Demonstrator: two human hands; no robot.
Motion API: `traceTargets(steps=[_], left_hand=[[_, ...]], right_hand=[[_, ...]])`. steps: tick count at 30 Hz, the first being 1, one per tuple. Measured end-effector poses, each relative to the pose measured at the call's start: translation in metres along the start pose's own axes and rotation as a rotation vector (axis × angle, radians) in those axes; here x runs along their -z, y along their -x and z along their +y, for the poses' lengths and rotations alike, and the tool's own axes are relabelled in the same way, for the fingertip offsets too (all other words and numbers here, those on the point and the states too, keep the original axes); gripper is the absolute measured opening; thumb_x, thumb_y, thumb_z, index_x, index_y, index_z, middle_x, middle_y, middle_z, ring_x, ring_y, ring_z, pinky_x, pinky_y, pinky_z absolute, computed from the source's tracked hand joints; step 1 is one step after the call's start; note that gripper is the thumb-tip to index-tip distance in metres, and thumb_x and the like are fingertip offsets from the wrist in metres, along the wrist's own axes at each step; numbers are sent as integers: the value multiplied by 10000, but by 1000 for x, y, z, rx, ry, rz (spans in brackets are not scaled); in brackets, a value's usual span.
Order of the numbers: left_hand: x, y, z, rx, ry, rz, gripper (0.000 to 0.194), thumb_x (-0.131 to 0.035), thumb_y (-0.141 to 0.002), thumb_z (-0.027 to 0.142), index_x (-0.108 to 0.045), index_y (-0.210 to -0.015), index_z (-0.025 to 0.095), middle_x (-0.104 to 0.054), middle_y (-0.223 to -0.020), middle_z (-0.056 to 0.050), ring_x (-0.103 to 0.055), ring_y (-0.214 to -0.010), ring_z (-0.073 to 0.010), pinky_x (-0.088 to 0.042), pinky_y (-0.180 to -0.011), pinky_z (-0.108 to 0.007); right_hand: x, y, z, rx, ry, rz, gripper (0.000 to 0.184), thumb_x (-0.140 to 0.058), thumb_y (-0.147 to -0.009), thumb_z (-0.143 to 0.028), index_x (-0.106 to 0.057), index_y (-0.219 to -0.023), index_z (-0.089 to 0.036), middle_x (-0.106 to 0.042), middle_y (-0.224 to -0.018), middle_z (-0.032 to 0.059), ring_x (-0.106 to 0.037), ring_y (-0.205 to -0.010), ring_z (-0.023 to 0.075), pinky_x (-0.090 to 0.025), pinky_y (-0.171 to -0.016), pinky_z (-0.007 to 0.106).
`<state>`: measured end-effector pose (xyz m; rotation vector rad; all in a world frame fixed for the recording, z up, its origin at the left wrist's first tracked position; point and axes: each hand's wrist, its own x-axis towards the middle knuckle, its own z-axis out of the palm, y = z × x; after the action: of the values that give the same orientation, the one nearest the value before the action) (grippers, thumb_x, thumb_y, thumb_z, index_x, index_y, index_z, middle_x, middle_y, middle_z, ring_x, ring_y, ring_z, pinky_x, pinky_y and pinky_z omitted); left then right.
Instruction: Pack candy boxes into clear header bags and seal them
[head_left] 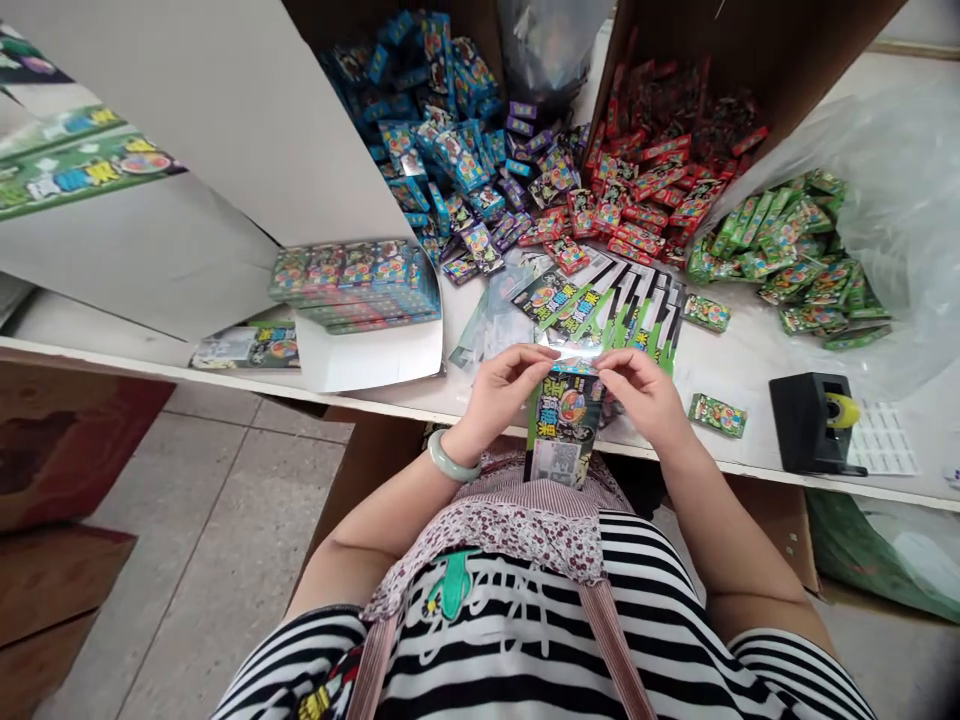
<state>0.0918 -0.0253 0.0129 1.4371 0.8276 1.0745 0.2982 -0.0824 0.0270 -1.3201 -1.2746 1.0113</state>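
Both hands pinch the top edge of a black printed candy packet (566, 425), one at each upper corner. The packet hangs down at the table's front edge, against the apron, and its clear plastic top catches the light. My left hand (510, 390), with a pale bangle on its wrist, closes thumb and fingers on the left corner. Opposite it, my right hand (641, 395) pinches the right corner. Just beyond the hands lies a fanned stack of printed black-and-green cards (615, 310). What is inside the packet is mostly hidden.
Heaps of small blue boxes (457, 155), red boxes (652, 200) and green boxes (802, 240) lie across the back. A white carton (367, 355) with stacked packs stands at left. A tape dispenser (806, 420) sits at right, with two loose green boxes nearby.
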Motion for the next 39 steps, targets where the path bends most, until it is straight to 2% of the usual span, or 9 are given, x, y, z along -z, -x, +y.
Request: traceTargets(steps=[3, 8, 14, 17, 23, 27, 31, 35, 39], left_hand=[[0, -3, 4, -1, 79, -17, 286, -737, -871, 361, -694, -1124, 235, -768, -960, -40, -717, -907, -160, -573, -858, -324], [3, -1, 14, -61, -5, -42, 96, -756, -841, 297, -749, -843, 201, -756, -910, -46, -700, -888, -152, -562, -813, -289], [-1, -11, 27, 63, -59, -19, 107, -741, -806, 256, -699, -768, 165, -693, -757, -14, -606, -681, -108, -493, -628, -233], [0, -15, 28, 81, -83, -44, 142, -735, -814, 272, -680, -749, 159, -673, -733, -10, -573, -657, -101, -461, -597, -228], [12, -11, 26, -94, -63, -221, 197, -687, -906, 360, -723, -829, 183, -719, -875, -55, -665, -850, -147, -541, -789, -296], [18, -5, 20, -142, -79, -285, 173, -727, -883, 363, -743, -957, 208, -731, -997, -75, -687, -949, -169, -561, -807, -300], [15, -2, 10, -84, -133, -256, 180, -720, -886, 328, -722, -1018, 205, -717, -1005, -70, -674, -928, -162, -554, -762, -279], [11, -2, 4, -109, -150, -220, 142, -692, -900, 298, -733, -1007, 215, -704, -962, -61, -665, -913, -163, -543, -770, -291], [16, -4, -1, -137, -183, -150, 93, -691, -899, 289, -743, -947, 228, -708, -932, -44, -663, -911, -165, -533, -809, -314]], right_hand=[[1, -3, -4, -39, -58, -20, 282, -708, -865, -413, -623, -1096, -276, -677, -937, 22, -645, -807, 173, -502, -577, 270], [-1, 1, -8, 81, 75, -59, 106, -710, -859, -332, -665, -857, -236, -671, -1020, 52, -646, -957, 195, -537, -689, 291], [-8, -14, -22, -107, 63, -71, 169, -710, -796, -373, -646, -842, -223, -657, -788, 8, -584, -643, 142, -469, -558, 273], [-7, -18, -27, -125, 76, -111, 178, -714, -776, -375, -636, -773, -215, -640, -740, 4, -552, -605, 132, -445, -536, 265], [6, -11, -25, -22, 73, -193, 140, -672, -875, -335, -645, -803, -218, -671, -915, 35, -616, -755, 147, -502, -597, 259], [10, -4, -16, 142, 132, -201, 81, -710, -872, -292, -653, -894, -238, -668, -991, 44, -643, -905, 181, -557, -715, 298], [0, 3, -4, 273, 235, -113, 38, -660, -913, -242, -630, -890, -248, -663, -973, 45, -641, -896, 187, -564, -715, 319], [-9, 11, 4, 278, 250, -20, 47, -627, -940, -263, -646, -982, -257, -671, -1060, 64, -647, -1005, 206, -576, -765, 335], [30, 11, 21, 149, 217, 17, 254, -597, -940, -330, -649, -1178, -258, -666, -1215, 77, -642, -1101, 219, -566, -885, 367]])
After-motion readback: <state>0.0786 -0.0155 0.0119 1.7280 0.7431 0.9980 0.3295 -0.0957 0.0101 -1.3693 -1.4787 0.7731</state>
